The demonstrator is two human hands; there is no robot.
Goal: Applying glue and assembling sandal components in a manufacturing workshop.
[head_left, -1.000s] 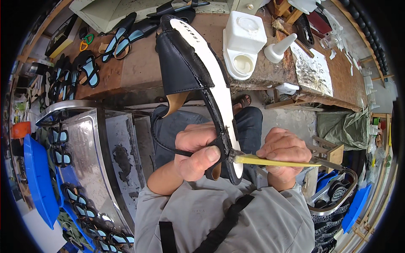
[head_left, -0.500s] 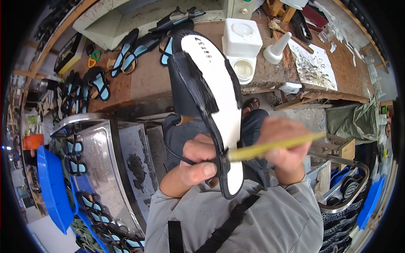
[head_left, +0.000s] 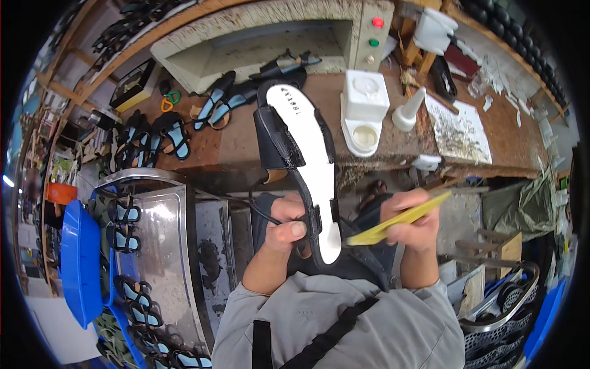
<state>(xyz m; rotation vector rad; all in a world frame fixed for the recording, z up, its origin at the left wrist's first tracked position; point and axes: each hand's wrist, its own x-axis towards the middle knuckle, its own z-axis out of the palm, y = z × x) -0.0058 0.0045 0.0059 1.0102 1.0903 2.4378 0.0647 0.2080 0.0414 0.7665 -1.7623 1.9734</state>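
Note:
My left hand (head_left: 287, 225) grips the heel end of a black sandal (head_left: 301, 160) with a white insole, its toe pointing away toward the workbench. A thin black strap loops down by my left thumb. My right hand (head_left: 410, 222) holds a flat yellow tool (head_left: 398, 219), its tip pointing left toward the sandal's heel, just apart from it. Both hands are over my lap.
A wooden workbench (head_left: 233, 138) carries several blue-lined sandals (head_left: 175, 132), a white glue pot stand (head_left: 364, 111), a white squeeze bottle (head_left: 407, 109) and a stained paper sheet (head_left: 460, 129). A metal tray (head_left: 163, 246) and blue bin (head_left: 78, 264) with sandals stand left.
The view has tilted up, showing more of the bench. My right hand has pulled the yellow tool back from the sandal's heel and tilted it upward.

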